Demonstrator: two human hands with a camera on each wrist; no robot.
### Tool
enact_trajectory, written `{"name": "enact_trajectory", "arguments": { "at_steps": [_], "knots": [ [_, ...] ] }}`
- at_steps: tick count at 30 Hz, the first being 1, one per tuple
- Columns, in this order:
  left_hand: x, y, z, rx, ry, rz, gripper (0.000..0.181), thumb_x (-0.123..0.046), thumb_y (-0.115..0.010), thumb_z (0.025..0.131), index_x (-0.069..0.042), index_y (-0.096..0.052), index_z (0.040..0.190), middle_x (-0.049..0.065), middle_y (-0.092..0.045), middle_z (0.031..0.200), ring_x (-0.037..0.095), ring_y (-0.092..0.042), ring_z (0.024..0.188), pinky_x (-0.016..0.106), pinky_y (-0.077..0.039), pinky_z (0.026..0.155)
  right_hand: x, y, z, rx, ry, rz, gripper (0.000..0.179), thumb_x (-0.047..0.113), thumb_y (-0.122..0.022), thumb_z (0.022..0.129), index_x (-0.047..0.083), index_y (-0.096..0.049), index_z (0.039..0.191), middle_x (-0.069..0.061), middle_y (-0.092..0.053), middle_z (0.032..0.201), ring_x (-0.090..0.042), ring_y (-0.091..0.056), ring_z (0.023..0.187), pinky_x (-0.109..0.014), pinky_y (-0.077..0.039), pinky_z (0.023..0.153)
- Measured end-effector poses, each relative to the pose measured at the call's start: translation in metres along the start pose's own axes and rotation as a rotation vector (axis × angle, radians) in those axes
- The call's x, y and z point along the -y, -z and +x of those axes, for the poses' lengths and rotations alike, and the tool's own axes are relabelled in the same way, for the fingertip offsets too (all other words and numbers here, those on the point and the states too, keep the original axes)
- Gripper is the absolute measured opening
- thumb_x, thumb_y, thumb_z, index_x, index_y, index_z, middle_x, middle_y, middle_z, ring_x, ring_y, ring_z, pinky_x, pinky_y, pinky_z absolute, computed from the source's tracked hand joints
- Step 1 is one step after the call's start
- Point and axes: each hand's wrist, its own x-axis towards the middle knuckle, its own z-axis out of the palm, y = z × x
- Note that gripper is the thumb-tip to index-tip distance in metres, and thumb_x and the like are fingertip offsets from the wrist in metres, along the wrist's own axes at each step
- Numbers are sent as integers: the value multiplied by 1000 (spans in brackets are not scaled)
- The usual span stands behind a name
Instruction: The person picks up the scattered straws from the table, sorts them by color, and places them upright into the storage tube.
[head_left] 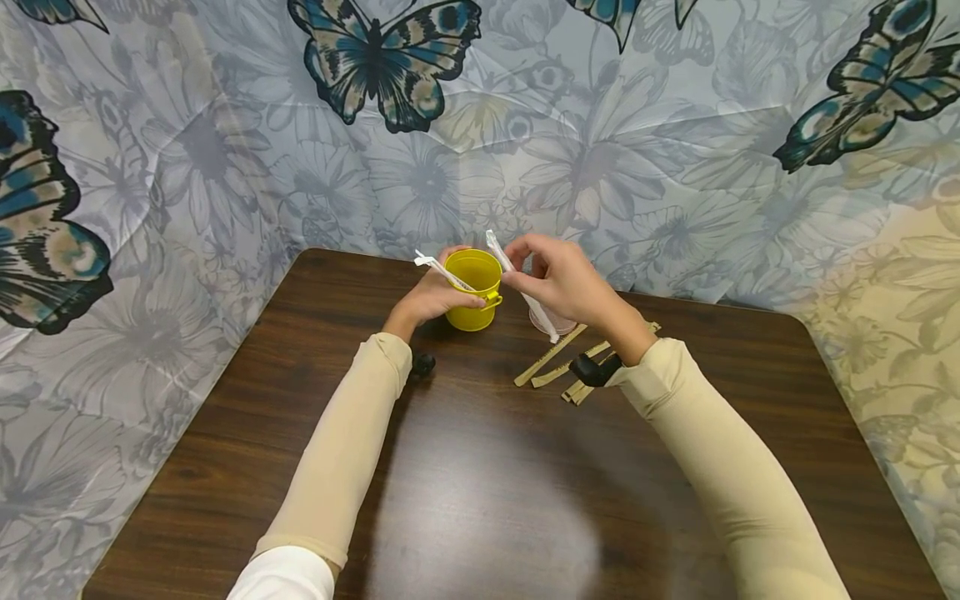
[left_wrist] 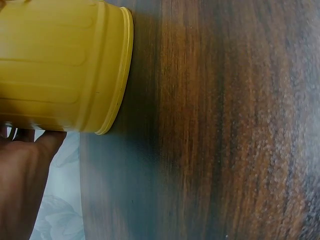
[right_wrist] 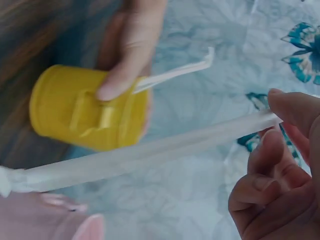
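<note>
"What carries everything?"
"A dark brown, wood-grained surface (head_left: 435,450) with rounded far corners, running from the middle of the frame to its bottom edge."
"And on it?"
"Several narrow, flat, golden-tan strips (head_left: 551,355), slanting right of centre; just above them, a pale pink, rounded cup (head_left: 562,322), partly hidden."
"The yellow, ribbed, round bucket (head_left: 471,319) at centre?"
"Touching it or just over; I can't tell."

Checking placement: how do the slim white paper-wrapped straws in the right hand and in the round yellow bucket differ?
The right hand pinches the held straw; the bucketed straw leans in the bucket. The held straw shows both ends; the bucketed straw, one. Both are white.
</note>
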Motion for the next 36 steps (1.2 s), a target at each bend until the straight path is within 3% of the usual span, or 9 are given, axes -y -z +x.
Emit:
{"name": "enact_trajectory", "arguments": {
  "at_steps": [7, 15, 18, 24, 30, 36],
  "knots": [
    [-1, 1, -2, 11, -1, 10, 98, -11, -89, 76, -21, -29, 153, 11, -50, 144, 29, -53, 127, 43, -41, 117, 17, 6, 28, -89, 43, 133, 16, 13, -74, 94, 6, -63, 102, -3, -56, 72, -9, -38, 49, -20, -31, 48],
    [-18, 2, -10, 49, 19, 8, 100, -8, -88, 76, -15, -27, 155, 15, -47, 146, 34, -50, 131, 46, -38, 119, 18, -4, 49, -141, 72, 212, 16, 13, -73, 95, 4, -63, 104, -3, -60, 90, -9, -33, 48, -21, -27, 47],
    [-20, 3, -11, 59, 23, 17, 101, -9, -88, 77, -14, -25, 155, 16, -46, 147, 34, -49, 131, 46, -38, 119, 12, -13, 54, -139, 64, 208, 17, 14, -73, 95, 4, -64, 105, -4, -62, 94, -9, -35, 49, -20, -29, 48],
    [-6, 4, -3, 37, 9, 34, 105, -13, -89, 76, -15, -22, 157, 13, -40, 152, 32, -47, 133, 47, -36, 120, -1, -33, 61, -146, 64, 150, 17, 14, -74, 94, 5, -66, 106, -8, -67, 97, -17, -45, 56, -20, -36, 53],
    [0, 3, -1, 23, 2, 49, 102, -20, -90, 76, -20, -25, 155, 7, -46, 147, 25, -52, 128, 44, -40, 117, -14, -52, 64, -72, 7, 111, 20, 15, -73, 95, 4, -66, 110, -9, -68, 99, -27, -52, 67, -23, -41, 62],
    [3, 3, -1, 27, -35, 30, 91, -17, -90, 78, -18, -30, 147, 6, -51, 143, 30, -53, 132, 44, -40, 117, -23, -68, 61, -19, -39, 50, 18, 14, -72, 95, 6, -65, 110, -10, -70, 101, -23, -52, 71, -27, -43, 66]
  ]
}}
